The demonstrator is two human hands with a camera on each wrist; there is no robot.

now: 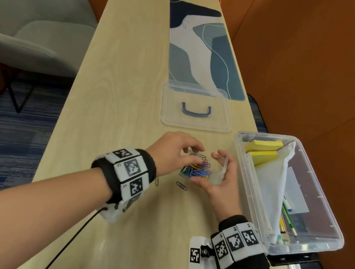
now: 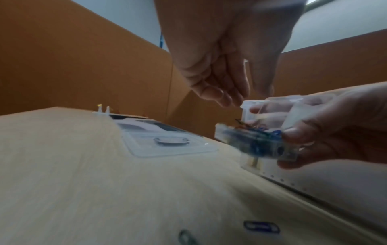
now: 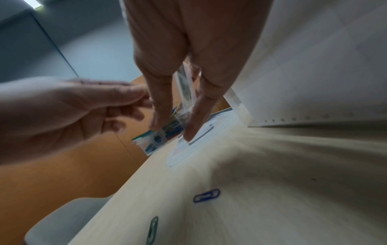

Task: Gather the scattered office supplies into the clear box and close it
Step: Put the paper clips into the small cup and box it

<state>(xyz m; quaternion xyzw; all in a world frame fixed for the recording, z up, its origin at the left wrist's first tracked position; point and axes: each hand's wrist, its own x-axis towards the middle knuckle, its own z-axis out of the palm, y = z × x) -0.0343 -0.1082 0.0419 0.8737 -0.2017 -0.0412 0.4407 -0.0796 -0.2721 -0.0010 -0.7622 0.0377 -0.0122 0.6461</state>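
My right hand [image 1: 219,172] holds a small clear case [image 1: 216,176] open, just above the table and left of the clear box [image 1: 244,164]. Colourful paper clips [image 1: 197,169] are heaped in the case [image 2: 251,144]. Over that heap, my left hand [image 1: 192,150] pinches a few clips at its fingertips [image 2: 222,96]. The right wrist view shows my right fingers [image 3: 194,116] round the case [image 3: 185,89]. Two loose clips [image 1: 181,185] lie on the table near my wrists, one blue [image 3: 206,195] and one green [image 3: 153,230]. The box's lid [image 1: 197,108] lies flat further back.
The clear box holds yellow sticky notes [image 1: 264,144], a white pouch [image 1: 274,185] and pens [image 1: 288,220], and it overhangs the table's right edge. A patterned mat [image 1: 204,49] lies beyond the lid. A grey chair [image 1: 29,29] stands to the left.
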